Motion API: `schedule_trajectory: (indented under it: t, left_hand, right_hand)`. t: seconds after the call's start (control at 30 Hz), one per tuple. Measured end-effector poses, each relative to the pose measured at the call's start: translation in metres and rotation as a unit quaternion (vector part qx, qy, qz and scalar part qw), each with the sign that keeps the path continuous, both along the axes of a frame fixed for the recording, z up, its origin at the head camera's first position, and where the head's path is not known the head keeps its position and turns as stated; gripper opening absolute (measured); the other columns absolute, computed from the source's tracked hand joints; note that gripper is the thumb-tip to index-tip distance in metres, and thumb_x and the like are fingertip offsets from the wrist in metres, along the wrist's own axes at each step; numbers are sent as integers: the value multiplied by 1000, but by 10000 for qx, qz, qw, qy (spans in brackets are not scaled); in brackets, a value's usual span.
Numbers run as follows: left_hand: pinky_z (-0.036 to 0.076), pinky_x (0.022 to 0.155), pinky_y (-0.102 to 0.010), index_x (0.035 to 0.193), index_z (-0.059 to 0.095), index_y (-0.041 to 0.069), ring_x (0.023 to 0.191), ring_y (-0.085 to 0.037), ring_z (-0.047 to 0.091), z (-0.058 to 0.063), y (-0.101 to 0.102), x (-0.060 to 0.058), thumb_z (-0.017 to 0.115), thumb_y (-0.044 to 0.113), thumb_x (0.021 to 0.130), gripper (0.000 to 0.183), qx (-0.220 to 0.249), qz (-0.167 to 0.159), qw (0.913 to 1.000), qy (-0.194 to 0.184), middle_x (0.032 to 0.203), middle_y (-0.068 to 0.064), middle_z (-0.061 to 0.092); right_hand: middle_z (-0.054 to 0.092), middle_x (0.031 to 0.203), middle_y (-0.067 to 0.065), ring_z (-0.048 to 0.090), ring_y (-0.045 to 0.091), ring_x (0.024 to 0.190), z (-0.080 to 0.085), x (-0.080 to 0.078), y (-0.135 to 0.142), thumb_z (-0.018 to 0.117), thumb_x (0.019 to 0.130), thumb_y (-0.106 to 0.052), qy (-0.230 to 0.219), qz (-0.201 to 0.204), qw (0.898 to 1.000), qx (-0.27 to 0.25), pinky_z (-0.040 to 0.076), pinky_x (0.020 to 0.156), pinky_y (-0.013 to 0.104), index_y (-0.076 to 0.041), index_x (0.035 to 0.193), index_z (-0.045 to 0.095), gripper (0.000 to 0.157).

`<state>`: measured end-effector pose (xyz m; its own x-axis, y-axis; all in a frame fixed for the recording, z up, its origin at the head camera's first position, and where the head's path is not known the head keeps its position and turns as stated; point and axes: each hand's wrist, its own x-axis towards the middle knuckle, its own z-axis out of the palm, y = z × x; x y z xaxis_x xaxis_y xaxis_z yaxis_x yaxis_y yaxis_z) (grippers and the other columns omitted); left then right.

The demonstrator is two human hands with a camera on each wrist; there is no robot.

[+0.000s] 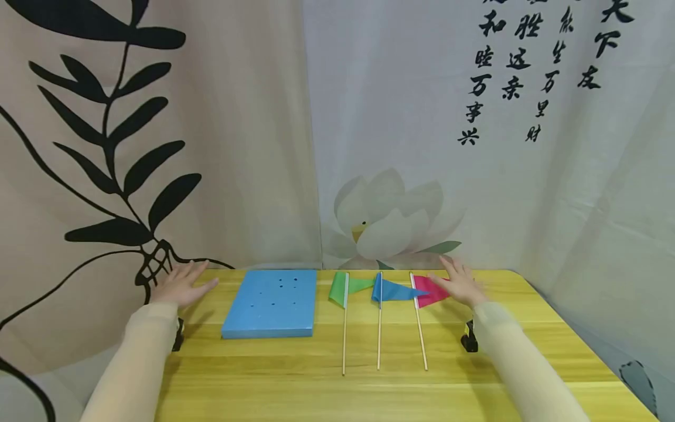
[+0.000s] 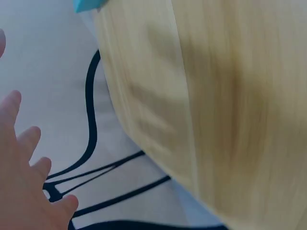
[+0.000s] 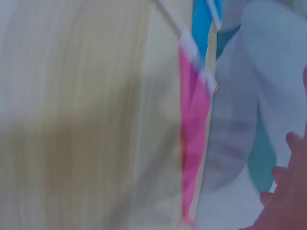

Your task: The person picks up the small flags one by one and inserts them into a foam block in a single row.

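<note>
My left hand (image 1: 181,286) is held over the table's left side with fingers spread, left of a blue board (image 1: 271,305) with small holes in its top. In the left wrist view its spread fingers hold nothing. My right hand (image 1: 462,283) hovers with spread fingers near the tip of the pink flag (image 1: 431,291); in the head view it overlaps that tip. Right of the board lie a green flag (image 1: 339,289), a blue flag (image 1: 392,291) and the pink one, each on a thin wooden stick. The right wrist view shows the pink flag (image 3: 194,120) close by.
The wooden table (image 1: 253,375) has cut corners and ends at the back against a light curtain (image 1: 253,146) with printed leaves, a lotus and writing. A small black device (image 1: 469,339) sits at the right wrist, another (image 1: 178,335) at the left.
</note>
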<state>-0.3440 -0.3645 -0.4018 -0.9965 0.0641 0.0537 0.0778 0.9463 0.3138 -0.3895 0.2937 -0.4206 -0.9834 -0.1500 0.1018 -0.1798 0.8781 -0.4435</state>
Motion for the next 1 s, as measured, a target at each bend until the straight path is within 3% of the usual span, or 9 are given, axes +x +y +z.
schedule_trajectory:
  t: [0.3, 0.43, 0.5, 0.6, 0.7, 0.83, 1.0]
  left_hand:
    - [15, 97, -77, 157, 6, 14, 134, -59, 12, -10, 13, 0, 37, 59, 99, 80, 1329, -202, 9909, -47, 155, -31, 10]
    - [24, 97, -73, 157, 5, 12, 133, -57, 22, -18, 19, 1, 35, 57, 101, 78, 1831, -242, 9827, -164, 155, -31, 12]
    - [35, 94, -67, 157, 4, 11, 130, -55, 29, -23, 21, 0, 36, 55, 102, 78, 2150, -288, 9758, -283, 154, -31, 16]
    - [49, 84, -54, 157, 7, 10, 123, -50, 41, -32, 24, -2, 41, 52, 101, 78, 2640, -385, 9626, -468, 150, -31, 25]
    - [54, 73, -43, 157, 11, 9, 113, -43, 52, -40, 26, -3, 46, 50, 101, 78, 3095, -434, 9475, -683, 146, -31, 31]
    - [56, 72, -40, 155, 17, 4, 107, -39, 58, -46, 29, 0, 48, 46, 101, 75, 3430, -416, 9355, -739, 143, -34, 35]
    - [55, 76, -40, 154, 21, 1, 112, -41, 57, -49, 36, 5, 50, 38, 102, 70, 3628, -412, 9270, -859, 143, -34, 34]
  right_hand:
    - [13, 156, 28, 10, 49, 141, 1, -7, -59, 49, 98, -51, 429, 648, 9922, -972, 11, 106, 69, -4, 155, 20, 80]
    - [19, 155, 27, 17, 45, 141, -3, -5, -83, 57, 98, -40, 445, 827, 9861, -1372, 18, 108, 64, -3, 154, 22, 76]
    - [24, 154, 25, 22, 45, 140, -5, -2, -94, 60, 97, -35, 404, 870, 9828, -1580, 23, 108, 62, -3, 153, 25, 73]
    - [35, 151, 21, 34, 44, 134, -8, 5, -111, 64, 95, -31, 216, 843, 9773, -1929, 34, 103, 59, -4, 149, 36, 67]
    - [47, 142, 20, 49, 41, 122, -11, 12, -127, 66, 94, -28, 58, 850, 9704, -2261, 46, 93, 52, -3, 142, 48, 57]
    - [63, 117, 15, 61, 33, 101, -16, 18, -148, 67, 93, -25, -277, 793, 9576, -2755, 52, 79, 45, -3, 129, 61, 44]
    - [69, 95, 10, 66, 30, 80, -22, 25, -172, 68, 91, -21, -810, 758, 9378, -3289, 55, 65, 44, 1, 112, 69, 30]
